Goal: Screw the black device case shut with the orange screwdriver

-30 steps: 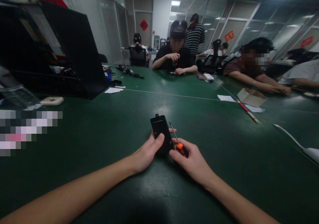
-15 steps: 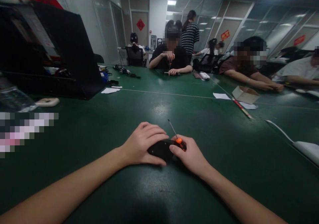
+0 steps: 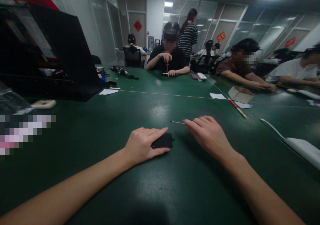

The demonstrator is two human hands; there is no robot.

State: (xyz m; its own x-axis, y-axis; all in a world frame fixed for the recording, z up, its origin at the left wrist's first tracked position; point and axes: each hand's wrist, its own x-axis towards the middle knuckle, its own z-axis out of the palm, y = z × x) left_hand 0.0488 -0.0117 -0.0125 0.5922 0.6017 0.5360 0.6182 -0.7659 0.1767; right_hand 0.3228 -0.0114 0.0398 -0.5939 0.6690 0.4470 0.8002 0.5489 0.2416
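A flat black rectangular case (image 3: 163, 141) with a small loop at its right end lies on the green table (image 3: 160, 181). My left hand (image 3: 146, 143) grips it from the left, thumb along the near edge and fingers along the far one. To the right and a bit above the table, my right hand (image 3: 208, 133) is closed around a screwdriver (image 3: 178, 122). Its thin metal shaft points left, beyond the far right corner of the case and apart from it. The fingers hide the screwdriver's handle.
A large black open box (image 3: 62, 51) stands at the left, with a white object (image 3: 43, 104) near it. Toward the right are a small cardboard box (image 3: 240, 94), a red-and-yellow stick (image 3: 237, 107) and a white power strip (image 3: 303, 148). Several people sit around the table.
My right hand has moved off the case to the right, and the screwdriver has swung from pointing up to pointing left. My left hand still holds the case.
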